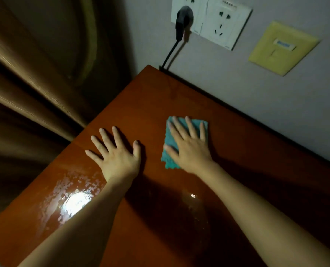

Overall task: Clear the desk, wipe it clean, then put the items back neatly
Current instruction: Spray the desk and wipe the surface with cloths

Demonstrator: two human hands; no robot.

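Fingers spread flat: right hand [189, 149] presses teal cloth [172, 137] on wet desk [237, 151]; left hand [116, 153] rests beside it.

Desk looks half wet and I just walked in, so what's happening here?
A person is wiping the wooden desk. The right hand presses flat on a teal cloth with straight fingers, while the left hand rests open on the bare surface. Wet streaks shine near the left forearm. No items are on the visible desk; a black plug sits in the wall socket.
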